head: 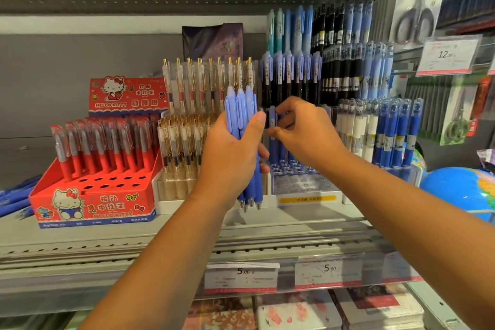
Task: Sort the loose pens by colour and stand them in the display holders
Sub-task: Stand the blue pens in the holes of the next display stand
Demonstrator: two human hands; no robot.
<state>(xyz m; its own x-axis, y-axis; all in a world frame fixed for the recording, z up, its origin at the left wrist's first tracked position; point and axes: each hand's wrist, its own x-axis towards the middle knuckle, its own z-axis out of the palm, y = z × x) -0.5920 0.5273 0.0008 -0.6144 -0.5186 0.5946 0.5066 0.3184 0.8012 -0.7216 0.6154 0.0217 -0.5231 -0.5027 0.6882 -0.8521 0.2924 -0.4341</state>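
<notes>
My left hand (232, 154) grips a bundle of blue pens (242, 112) upright, tips pointing down, in front of the shelf. My right hand (302, 130) pinches a single blue pen (272, 126) and holds it upright over the clear tiered display holder (305, 185), whose front rows show empty holes. Behind it, the holder's back rows carry more blue and black pens (292, 72). Loose blue pens (14, 195) lie on the shelf at the far left.
A red cartoon-cat pen box (93, 203) with red pens stands at the left. A clear holder of gold-clip pens (187, 126) sits beside it. White and blue capped pens (385, 131) stand at the right, next to a blue globe (460, 190). Price tags (241, 276) line the shelf edge.
</notes>
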